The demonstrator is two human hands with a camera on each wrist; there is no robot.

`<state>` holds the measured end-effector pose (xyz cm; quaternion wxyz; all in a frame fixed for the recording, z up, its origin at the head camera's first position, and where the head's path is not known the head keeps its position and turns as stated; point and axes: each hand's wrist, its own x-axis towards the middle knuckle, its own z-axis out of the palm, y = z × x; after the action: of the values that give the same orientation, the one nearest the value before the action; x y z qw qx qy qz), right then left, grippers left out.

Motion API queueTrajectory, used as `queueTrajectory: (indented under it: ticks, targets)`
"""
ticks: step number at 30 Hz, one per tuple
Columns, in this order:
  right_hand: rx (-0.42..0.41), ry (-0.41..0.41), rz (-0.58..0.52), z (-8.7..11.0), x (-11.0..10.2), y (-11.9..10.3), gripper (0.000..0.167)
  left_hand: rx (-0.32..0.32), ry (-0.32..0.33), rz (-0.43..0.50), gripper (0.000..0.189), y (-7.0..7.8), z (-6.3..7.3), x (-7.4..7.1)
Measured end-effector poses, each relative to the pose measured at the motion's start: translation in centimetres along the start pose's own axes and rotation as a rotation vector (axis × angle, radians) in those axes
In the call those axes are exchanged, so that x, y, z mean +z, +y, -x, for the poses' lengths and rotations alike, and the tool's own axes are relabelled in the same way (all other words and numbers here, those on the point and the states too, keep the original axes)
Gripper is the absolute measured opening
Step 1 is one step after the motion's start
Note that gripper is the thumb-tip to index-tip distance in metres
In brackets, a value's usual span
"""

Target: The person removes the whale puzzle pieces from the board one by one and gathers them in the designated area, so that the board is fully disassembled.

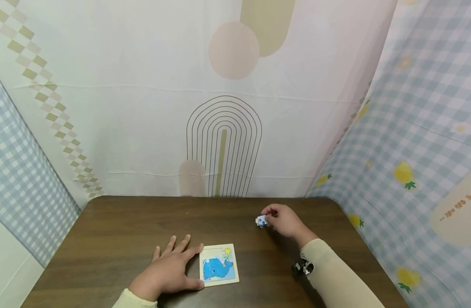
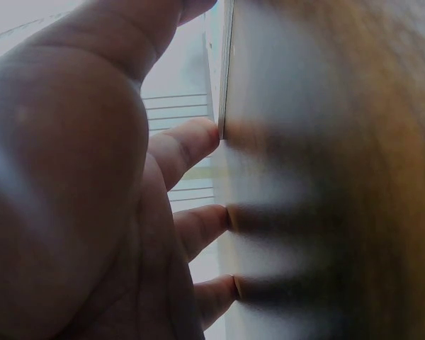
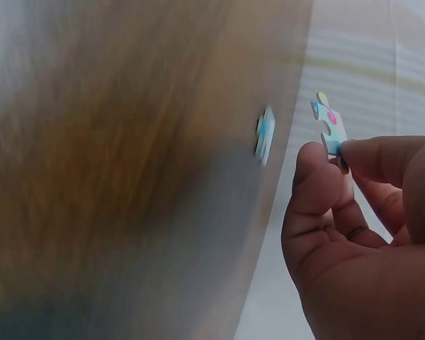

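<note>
A square jigsaw puzzle board [image 1: 236, 273] with a pale frame lies flat on the table, showing a blue whale and a yellow sun. Fingers spread, my left hand [image 1: 170, 268] rests at its left side, index fingertip at the upper left corner and thumb at the lower left. Farther back to the right, my right hand [image 1: 285, 220] pinches a small jigsaw piece [image 3: 331, 122] between thumb and fingers. That piece is pale blue with a pink spot and a yellow tab. Below it in the right wrist view, more blue-and-white jigsaw pieces [image 3: 266, 134] show against the tabletop.
The dark brown wooden table [image 1: 116, 226] has rounded back corners. Behind it hangs a pale patterned cloth [image 1: 143, 128], and a blue checked cloth [image 1: 393, 141] hangs along the right side. A black wrist strap [image 1: 302, 267] sits on the right sleeve.
</note>
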<state>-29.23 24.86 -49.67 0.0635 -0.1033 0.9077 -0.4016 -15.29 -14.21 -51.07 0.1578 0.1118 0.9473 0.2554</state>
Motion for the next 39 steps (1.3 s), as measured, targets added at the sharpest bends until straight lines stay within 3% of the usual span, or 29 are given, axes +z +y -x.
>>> queueTrajectory:
  ticks: [6, 15, 26, 39]
  targets:
    - [0.076, 0.031, -0.048, -0.8, -1.1, 1.5, 0.017, 0.004, 0.007, -0.009, 0.106, -0.1, 0.0, 0.0]
    - [0.150, 0.027, -0.031, -1.3, -1.9, 3.0, 0.019, 0.001, 0.000, -0.004, 0.106, 0.0, 0.0, -0.1]
    - [0.191, 0.016, -0.008, -1.4, -2.2, 3.8, 0.016, -0.001, -0.007, 0.003, 0.105, 0.0, 0.0, -0.1]
    - [0.187, 0.031, 0.130, -2.0, -2.2, 4.2, 0.014, 0.000, -0.008, -0.002, 0.105, -0.1, -0.1, -0.1]
